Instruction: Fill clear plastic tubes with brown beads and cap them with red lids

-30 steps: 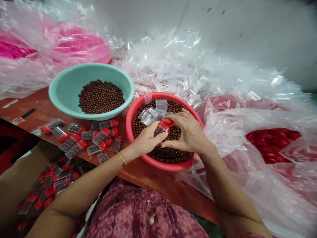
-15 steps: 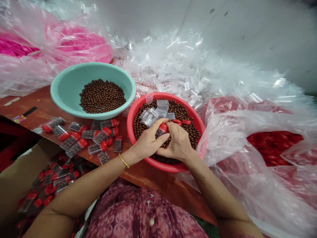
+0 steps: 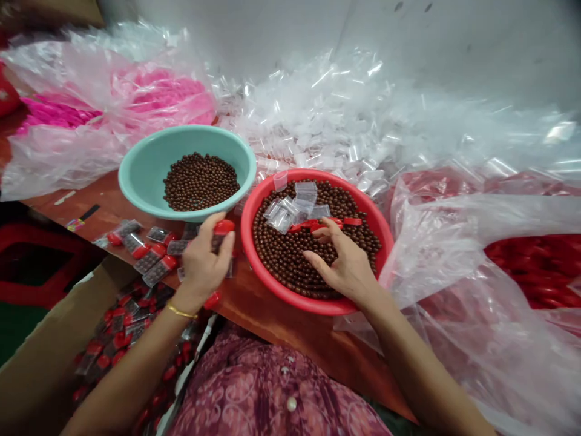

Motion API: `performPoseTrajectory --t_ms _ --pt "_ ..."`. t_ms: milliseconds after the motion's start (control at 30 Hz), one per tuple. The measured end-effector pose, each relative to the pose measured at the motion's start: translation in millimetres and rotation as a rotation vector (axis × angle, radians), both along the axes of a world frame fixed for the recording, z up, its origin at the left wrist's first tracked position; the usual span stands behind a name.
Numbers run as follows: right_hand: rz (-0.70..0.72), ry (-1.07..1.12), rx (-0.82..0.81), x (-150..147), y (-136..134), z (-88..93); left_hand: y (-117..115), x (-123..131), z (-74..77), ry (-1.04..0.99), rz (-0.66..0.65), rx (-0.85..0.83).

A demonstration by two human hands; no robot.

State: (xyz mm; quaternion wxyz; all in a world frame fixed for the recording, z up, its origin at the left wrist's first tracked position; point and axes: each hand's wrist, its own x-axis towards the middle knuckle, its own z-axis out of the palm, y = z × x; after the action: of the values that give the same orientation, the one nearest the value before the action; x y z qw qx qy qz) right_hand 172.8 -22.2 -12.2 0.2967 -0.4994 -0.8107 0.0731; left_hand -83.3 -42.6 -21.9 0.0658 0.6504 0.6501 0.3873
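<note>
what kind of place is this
Probably a small packing workshop, perhaps for sweets: a red basin and a teal basin hold small brown balls, clear sachets lie heaped behind, and filled red-capped packets sit on a wooden table.

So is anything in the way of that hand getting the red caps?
Nothing visible is: the right hand is right at the red caps, which lie on the brown balls in the red basin.

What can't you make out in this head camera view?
The packet in the left hand: fingers hide most of it.
The red items at right: plastic blurs them, and the picture's right edge cuts them off.
The pink items: plastic blurs their shape.
The box: the left forearm hides part of it.
</note>
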Motion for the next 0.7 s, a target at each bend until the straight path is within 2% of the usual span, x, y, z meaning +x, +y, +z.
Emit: performPoseTrajectory --t_ms 33,100,200,267,333,500,600,700 --pt "-0.020 0.030 -0.054 2 0 -0.8 -2 -16 -8.1 0.141 0.030 -0.034" --pt "-0.020 0.077 -0.140 3 2 -0.9 -5 -41 -24.4 0.416 0.002 -0.088" --pt "0.027 0.081 -0.195 3 5 1.5 -12 -60 -40.1 0.672 -0.047 -0.100" --pt "0.046 0.062 -0.219 4 5 2.6 -18 -57 -42.9 0.714 -0.025 -0.081" --pt "0.046 0.048 -0.234 6 4 2.2 -21 -48 -43.1 0.695 -0.070 -0.084" --pt "0.044 -0.021 -0.260 8 3 -1.6 -13 -27 -48.2 0.625 -0.395 -0.225" --pt "0.056 -0.038 -0.291 7 3 -2.0 -11 -31 -48.9 0.662 -0.443 -0.268" --pt "0.061 -0.049 -0.308 8 2 -1.9 -22 -50 -48.8 0.729 -0.436 -0.241"
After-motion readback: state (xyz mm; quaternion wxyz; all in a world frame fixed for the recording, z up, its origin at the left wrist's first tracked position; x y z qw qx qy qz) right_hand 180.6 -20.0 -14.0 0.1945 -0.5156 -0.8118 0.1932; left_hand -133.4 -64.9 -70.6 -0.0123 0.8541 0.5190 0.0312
